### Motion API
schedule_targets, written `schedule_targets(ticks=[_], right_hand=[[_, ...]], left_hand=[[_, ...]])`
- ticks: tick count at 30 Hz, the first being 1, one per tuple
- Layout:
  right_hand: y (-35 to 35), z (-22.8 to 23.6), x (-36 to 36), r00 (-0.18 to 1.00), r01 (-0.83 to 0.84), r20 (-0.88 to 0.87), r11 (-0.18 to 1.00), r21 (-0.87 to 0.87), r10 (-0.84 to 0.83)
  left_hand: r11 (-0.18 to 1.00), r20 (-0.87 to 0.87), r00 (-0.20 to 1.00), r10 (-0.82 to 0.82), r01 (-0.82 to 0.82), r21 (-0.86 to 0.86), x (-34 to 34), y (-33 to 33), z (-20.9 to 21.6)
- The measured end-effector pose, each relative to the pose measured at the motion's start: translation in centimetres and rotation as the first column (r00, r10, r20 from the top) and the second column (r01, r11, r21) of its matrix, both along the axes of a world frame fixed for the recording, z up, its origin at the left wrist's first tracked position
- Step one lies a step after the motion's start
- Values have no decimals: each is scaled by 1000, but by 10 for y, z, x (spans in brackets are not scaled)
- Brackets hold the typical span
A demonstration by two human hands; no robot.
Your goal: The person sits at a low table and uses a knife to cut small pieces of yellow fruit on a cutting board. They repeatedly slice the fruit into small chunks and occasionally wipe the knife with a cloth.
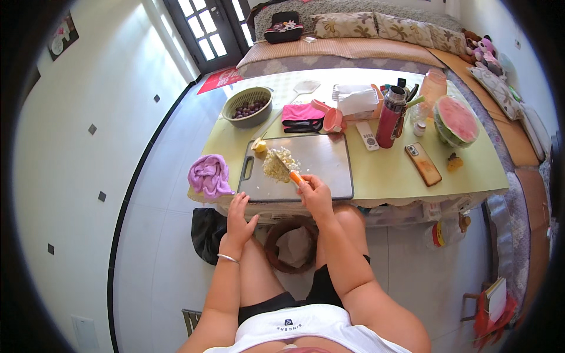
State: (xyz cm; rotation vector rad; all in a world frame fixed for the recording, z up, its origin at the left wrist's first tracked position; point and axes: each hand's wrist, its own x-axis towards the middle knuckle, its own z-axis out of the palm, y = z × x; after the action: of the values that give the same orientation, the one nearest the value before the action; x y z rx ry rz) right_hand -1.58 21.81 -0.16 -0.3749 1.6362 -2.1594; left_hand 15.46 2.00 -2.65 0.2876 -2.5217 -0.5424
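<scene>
Right hand (315, 191): fingers closed round the orange handle of a knife (286, 169), blade laid over a heap of chopped pale food (278, 163) on the grey cutting board (326, 165). Left hand (240, 216): fingers spread, empty, at the near edge of the table (388, 173), just below the board. Purple cloth (209, 175): at the board's left. Phone (422, 164), red flask (390, 116), halved watermelon (456, 120): to the right. Green basket (248, 107): beyond, at left.
</scene>
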Motion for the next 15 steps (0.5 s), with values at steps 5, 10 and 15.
schedule_targets(ticks=[5, 10, 15], right_hand=[[3, 6, 5, 1000, 17, 0, 988, -152, -17], [2, 6, 4, 1000, -6, 11, 997, -78, 7], [2, 7, 4, 1000, -28, 1, 996, -83, 28]], left_hand=[[999, 2, 1000, 20, -20, 35, -2, -1, -3], [999, 20, 999, 30, -30, 30, 1, -2, -2], [999, 8, 1000, 21, -22, 47, 0, -3, -4]])
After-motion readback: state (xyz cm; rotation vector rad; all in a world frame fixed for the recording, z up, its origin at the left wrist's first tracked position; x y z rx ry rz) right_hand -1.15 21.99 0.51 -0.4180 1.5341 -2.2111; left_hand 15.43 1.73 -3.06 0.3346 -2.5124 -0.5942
